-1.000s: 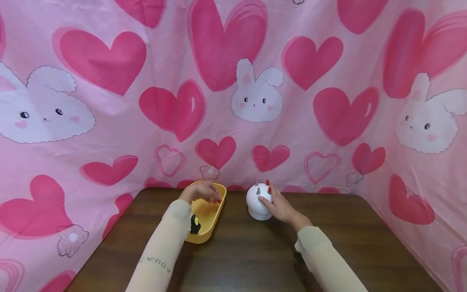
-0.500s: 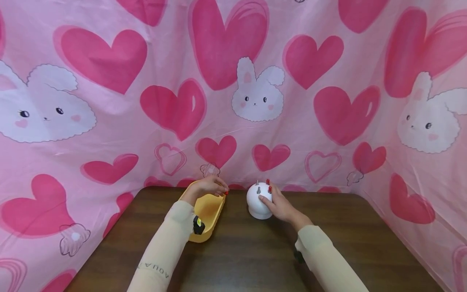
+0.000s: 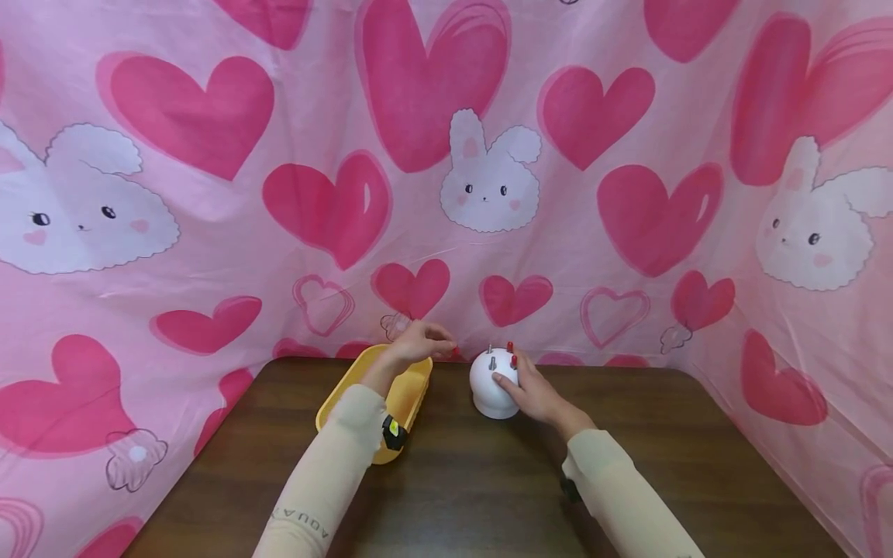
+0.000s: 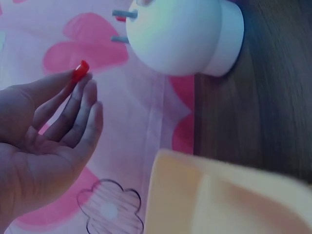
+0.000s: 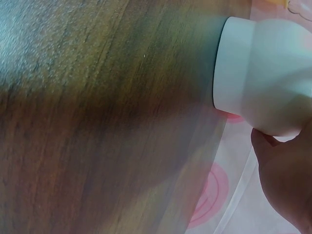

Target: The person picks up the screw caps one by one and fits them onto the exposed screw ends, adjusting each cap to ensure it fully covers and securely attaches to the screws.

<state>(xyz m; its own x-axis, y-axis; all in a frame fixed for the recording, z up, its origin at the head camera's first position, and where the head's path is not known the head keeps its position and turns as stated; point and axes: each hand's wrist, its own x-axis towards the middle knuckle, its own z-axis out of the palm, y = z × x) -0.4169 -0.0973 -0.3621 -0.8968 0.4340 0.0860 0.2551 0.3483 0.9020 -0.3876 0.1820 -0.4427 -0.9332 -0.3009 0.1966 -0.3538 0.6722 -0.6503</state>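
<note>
A white rounded base [image 3: 492, 387] with a narrower foot stands on the table, several metal posts rising from its top. Two of them, on the right, carry red caps [image 3: 514, 361]. My right hand [image 3: 536, 394] holds the base from its right side, thumb on the front. Between thumb and fingertip my left hand [image 3: 421, 341] pinches a small red cap [image 4: 80, 71], raised between the yellow basket and the base. In the left wrist view, bare metal posts [image 4: 125, 14] face that hand, apart from the cap. The right wrist view shows fingers against the base's side.
A yellow basket [image 3: 326, 403] sits left of the base, partly under my left forearm; its inside is mostly hidden. The dark wooden table [image 3: 474, 488] meets a pink heart-and-rabbit cloth [image 3: 418, 217] close behind the base.
My left hand has lifted out of the basket and travelled right, carrying the red cap toward the base. The right hand and the base have stayed in place.
</note>
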